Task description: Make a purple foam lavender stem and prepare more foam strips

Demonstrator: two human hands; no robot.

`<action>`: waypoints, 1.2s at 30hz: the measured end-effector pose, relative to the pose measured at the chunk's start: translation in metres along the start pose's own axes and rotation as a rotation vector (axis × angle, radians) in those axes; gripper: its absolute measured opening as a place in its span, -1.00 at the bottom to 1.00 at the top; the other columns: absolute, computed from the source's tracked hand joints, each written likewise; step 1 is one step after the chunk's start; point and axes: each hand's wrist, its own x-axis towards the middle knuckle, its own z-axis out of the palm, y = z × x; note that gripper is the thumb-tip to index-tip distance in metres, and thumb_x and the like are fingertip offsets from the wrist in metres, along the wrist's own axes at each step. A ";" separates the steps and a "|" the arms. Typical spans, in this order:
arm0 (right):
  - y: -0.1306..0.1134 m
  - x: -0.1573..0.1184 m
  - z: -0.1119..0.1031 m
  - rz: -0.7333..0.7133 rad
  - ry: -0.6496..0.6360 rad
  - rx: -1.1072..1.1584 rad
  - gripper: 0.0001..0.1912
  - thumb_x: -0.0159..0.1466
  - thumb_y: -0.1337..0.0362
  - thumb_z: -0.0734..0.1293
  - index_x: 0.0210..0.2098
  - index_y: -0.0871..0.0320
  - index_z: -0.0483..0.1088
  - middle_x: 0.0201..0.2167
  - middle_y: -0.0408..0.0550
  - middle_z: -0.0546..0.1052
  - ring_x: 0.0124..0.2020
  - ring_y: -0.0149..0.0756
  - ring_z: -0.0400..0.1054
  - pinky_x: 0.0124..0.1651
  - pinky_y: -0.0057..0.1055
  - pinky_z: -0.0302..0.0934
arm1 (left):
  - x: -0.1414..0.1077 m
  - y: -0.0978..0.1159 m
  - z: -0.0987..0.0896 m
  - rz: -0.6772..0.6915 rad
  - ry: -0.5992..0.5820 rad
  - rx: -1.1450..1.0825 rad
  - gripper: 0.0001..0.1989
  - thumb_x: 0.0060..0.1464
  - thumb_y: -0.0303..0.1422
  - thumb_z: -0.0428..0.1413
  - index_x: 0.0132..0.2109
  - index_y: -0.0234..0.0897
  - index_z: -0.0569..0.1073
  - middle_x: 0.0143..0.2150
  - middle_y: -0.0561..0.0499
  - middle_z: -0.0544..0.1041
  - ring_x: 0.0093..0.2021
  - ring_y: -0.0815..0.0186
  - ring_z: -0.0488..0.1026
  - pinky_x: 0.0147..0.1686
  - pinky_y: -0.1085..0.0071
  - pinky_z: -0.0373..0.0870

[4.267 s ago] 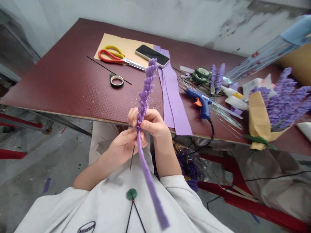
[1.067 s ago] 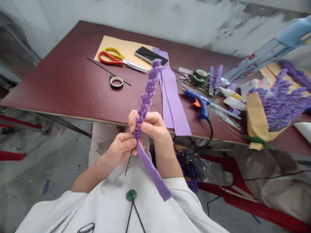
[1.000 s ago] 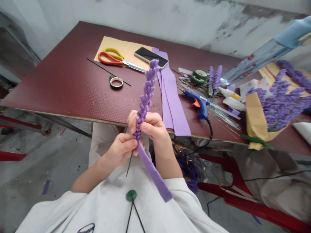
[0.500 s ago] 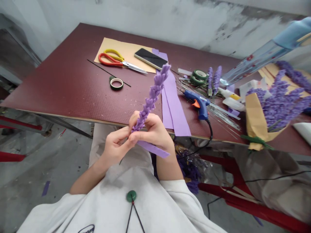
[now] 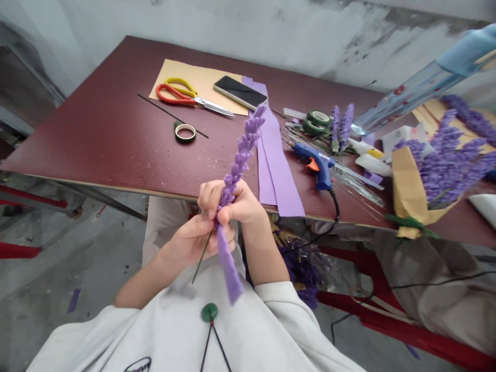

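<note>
Two bare hands are gripping a purple felt lavender spike [image 5: 239, 164] above a maroon textured table [image 5: 96, 139].
The right hand [image 5: 228, 202] is curling its fingers closed around the spike's lower part; the left hand [image 5: 189, 240] is closing on its base, above a loose purple felt strip [image 5: 228, 266] and beside a thin dark wire stem [image 5: 202, 264], while the spike is rising over the table's front edge, near flat lilac felt strips [image 5: 277, 160].

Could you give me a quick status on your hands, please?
Left hand, right hand pinching felt lavender stem; felt tail hangs down. Glue gun off right.
</note>
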 end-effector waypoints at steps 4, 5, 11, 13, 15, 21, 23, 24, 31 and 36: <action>0.011 0.003 -0.001 -0.066 -0.048 0.038 -0.56 -0.01 -0.09 0.44 -0.65 0.17 0.36 -0.66 -0.17 0.33 -0.48 -0.43 0.25 -0.27 -0.37 0.27 | 0.002 -0.001 0.007 -0.065 -0.070 -0.079 -0.54 -0.20 -0.10 0.28 -0.64 -0.27 0.22 -0.72 0.18 -0.01 -0.66 0.48 0.02 -0.63 0.47 0.08; 0.011 0.002 -0.001 -0.062 -0.036 0.036 -0.56 -0.01 -0.09 0.44 -0.64 0.17 0.36 -0.66 -0.17 0.33 -0.47 -0.43 0.25 -0.25 -0.36 0.27 | 0.002 -0.002 0.007 -0.051 -0.058 -0.084 -0.56 -0.18 -0.11 0.28 -0.63 -0.28 0.23 -0.71 0.18 0.00 -0.65 0.49 0.01 -0.62 0.47 0.08; -0.013 -0.010 0.000 0.068 0.099 -0.127 -0.65 0.04 0.02 0.45 -0.37 0.19 0.47 -0.43 -0.11 0.45 -0.40 -0.43 0.32 -0.30 -0.43 0.24 | -0.005 0.003 0.001 0.248 0.219 0.278 -0.69 -0.10 -0.17 0.29 -0.50 -0.31 0.42 -0.61 0.14 0.22 -0.57 0.50 0.12 -0.55 0.49 0.06; -0.022 -0.014 0.001 0.067 0.169 -0.241 -0.71 0.00 0.13 0.50 -0.39 0.18 0.46 -0.44 -0.16 0.43 -0.40 -0.44 0.31 -0.30 -0.46 0.21 | -0.008 0.007 0.001 0.380 0.291 0.480 -0.70 -0.04 -0.19 0.26 -0.52 -0.31 0.43 -0.59 0.13 0.26 -0.55 0.48 0.14 -0.53 0.47 0.06; -0.029 -0.016 0.003 0.078 0.227 -0.353 -0.80 0.01 0.25 0.50 -0.43 0.18 0.45 -0.48 -0.19 0.41 -0.41 -0.47 0.28 -0.31 -0.48 0.18 | -0.010 0.010 0.002 0.478 0.346 0.671 -0.69 0.02 -0.18 0.21 -0.54 -0.30 0.44 -0.58 0.11 0.29 -0.54 0.46 0.17 -0.51 0.45 0.08; -0.034 -0.020 0.014 0.177 0.214 -0.161 -0.95 0.15 0.39 0.39 -0.37 0.19 0.42 -0.44 -0.17 0.43 -0.47 -0.47 0.36 -0.45 -0.50 0.25 | -0.010 0.011 -0.006 0.420 0.183 0.549 -0.75 0.05 -0.22 0.20 -0.47 -0.29 0.58 -0.47 0.01 0.49 -0.45 0.39 0.32 -0.42 0.45 0.20; -0.031 -0.020 0.017 0.217 0.188 0.033 -0.95 0.19 0.36 0.35 -0.33 0.19 0.39 -0.43 -0.17 0.42 -0.53 -0.45 0.39 -0.55 -0.50 0.25 | -0.010 0.010 -0.009 0.354 0.130 0.383 -0.75 0.02 -0.22 0.22 -0.46 -0.31 0.59 -0.48 0.00 0.50 -0.46 0.42 0.30 -0.43 0.47 0.19; -0.029 -0.020 0.018 0.232 0.187 0.094 -0.94 0.20 0.34 0.34 -0.31 0.18 0.38 -0.43 -0.17 0.41 -0.56 -0.45 0.38 -0.59 -0.51 0.24 | -0.009 0.009 -0.010 0.322 0.115 0.318 -0.74 0.01 -0.20 0.23 -0.46 -0.32 0.59 -0.50 -0.01 0.50 -0.48 0.42 0.29 -0.45 0.47 0.18; -0.003 -0.011 0.010 0.094 0.134 0.072 -0.77 0.14 0.15 0.40 -0.42 0.22 0.40 -0.46 -0.13 0.39 -0.46 -0.50 0.29 -0.39 -0.51 0.24 | -0.003 0.002 -0.008 0.118 0.016 0.108 -0.59 -0.12 -0.05 0.23 -0.59 -0.32 0.43 -0.71 0.11 0.21 -0.65 0.47 0.13 -0.58 0.47 0.12; 0.006 -0.010 0.009 0.083 0.117 0.154 -0.75 0.15 0.12 0.39 -0.42 0.20 0.41 -0.46 -0.13 0.37 -0.47 -0.49 0.26 -0.40 -0.49 0.23 | -0.003 0.002 -0.005 0.112 0.017 0.070 -0.59 -0.13 -0.08 0.24 -0.62 -0.32 0.39 -0.73 0.14 0.13 -0.66 0.49 0.09 -0.58 0.47 0.12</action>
